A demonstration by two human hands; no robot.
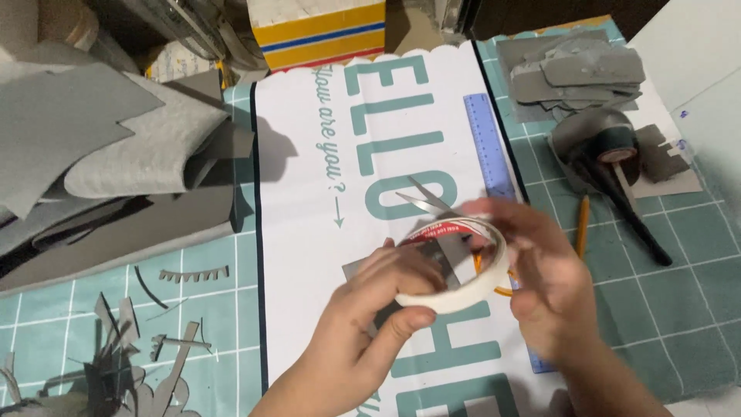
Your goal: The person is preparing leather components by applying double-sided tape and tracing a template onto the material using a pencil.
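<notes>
So the desk was pretty packed: a stack of grey felt sheets [116,147] was piled up on the far left, with thin grey offcuts [131,355] scattered over the green cutting mat [679,255] nearer the front-left corner. Top right had another heap of grey cut pieces [575,73], plus a roll of black tape [614,143] and a yellow pencil [582,224] lying on the mat. A white printed banner [309,193] ran down the middle, with a purple ruler [488,143] along its right edge, and a yellow striped box [316,31] sat at the far end. Open room was mostly the bare banner just left of the hands and the mat at the lower right. A pair of scissors [423,198] lay right behind the hands, blades pointing up-left, partly hidden. The roll of white tape [463,266] was held up over the banner between both hands: the left hand [378,309] pinched its near rim with thumb under, and the right hand [540,278], blurry, curled around its right side.
</notes>
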